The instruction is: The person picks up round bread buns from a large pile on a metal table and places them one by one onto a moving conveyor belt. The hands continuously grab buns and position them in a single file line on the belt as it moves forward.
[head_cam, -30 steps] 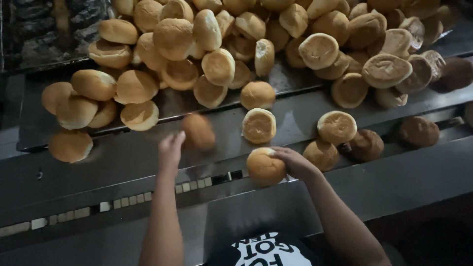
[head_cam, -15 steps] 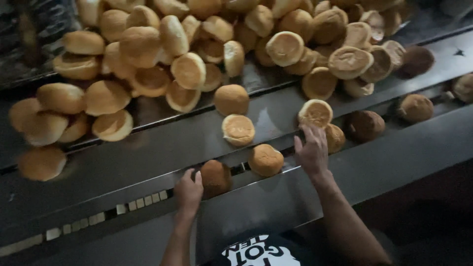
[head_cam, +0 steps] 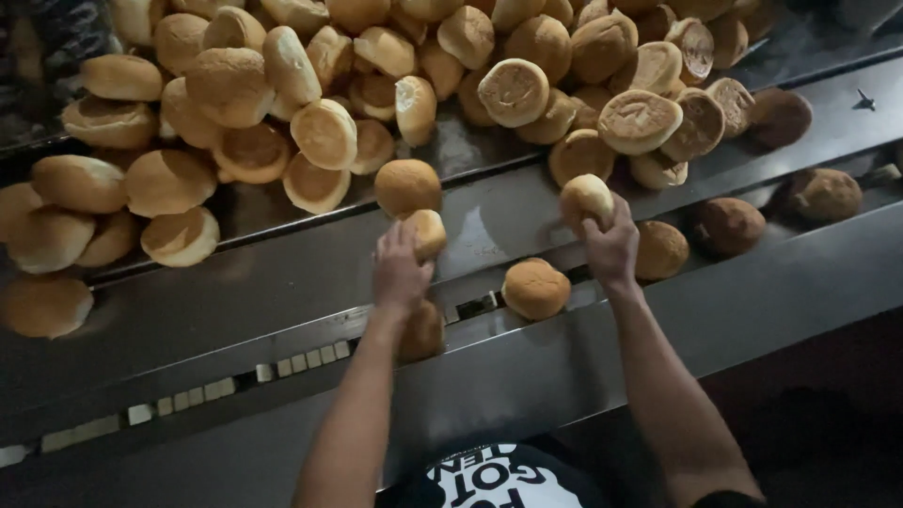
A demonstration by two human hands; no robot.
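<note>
My left hand [head_cam: 400, 273] grips a pale round bun [head_cam: 426, 231] on the sloped metal chute [head_cam: 282, 273]. My right hand [head_cam: 611, 246] holds another bun [head_cam: 585, 198] lifted just above the chute. Between my hands a browned bun [head_cam: 534, 288] lies in the conveyor slot [head_cam: 282, 362]. A further bun [head_cam: 420, 331] sits in the slot under my left forearm, partly hidden. One loose bun [head_cam: 406, 186] rests just above my left hand. A big heap of buns [head_cam: 376, 85] fills the upper tray.
Three darker buns [head_cam: 730, 226] lie along the slot to the right of my right hand. Several buns [head_cam: 56, 235] spill down at the far left. A steel ledge [head_cam: 752, 292] runs along the near side, in shadow.
Both hands moved up from the slot to the chute. Each took hold of a bun; the buns they had set down stay in the slot.
</note>
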